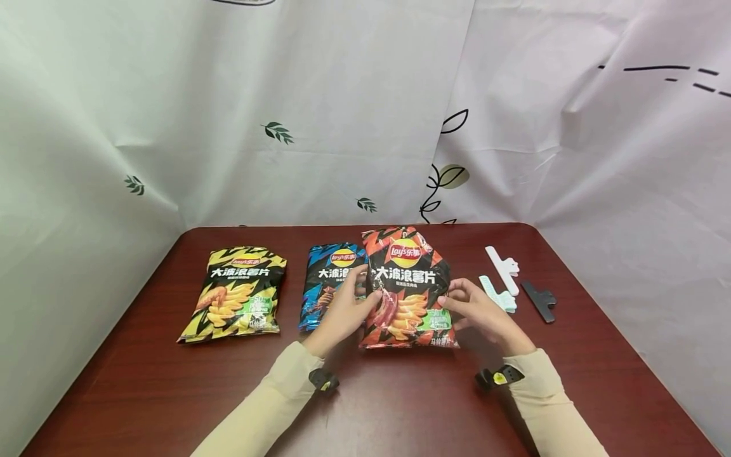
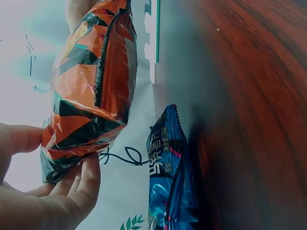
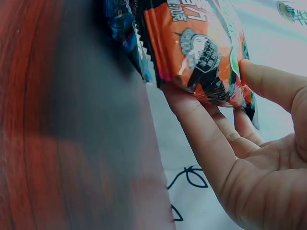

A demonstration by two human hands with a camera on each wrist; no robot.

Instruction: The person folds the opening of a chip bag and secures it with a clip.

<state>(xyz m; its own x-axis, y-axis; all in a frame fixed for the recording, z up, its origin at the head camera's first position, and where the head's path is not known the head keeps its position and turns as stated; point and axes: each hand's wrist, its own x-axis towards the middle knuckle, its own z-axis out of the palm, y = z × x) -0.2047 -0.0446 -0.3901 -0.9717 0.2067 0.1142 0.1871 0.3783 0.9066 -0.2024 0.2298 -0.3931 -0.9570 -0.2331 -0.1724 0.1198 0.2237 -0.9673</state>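
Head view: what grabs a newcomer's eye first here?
The orange-red Lay's chip bag, held at the centre of the dark red table between the left hand and the right hand. Just behind it to the left lies a blue Lay's bag, and further left a yellow one. To the right lie three bag clips: white, mint and black.

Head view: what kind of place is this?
Likely a staged recording setup, not a home: a wooden table boxed in by draped leaf-print sheets, with chip bags and bag clips laid out.
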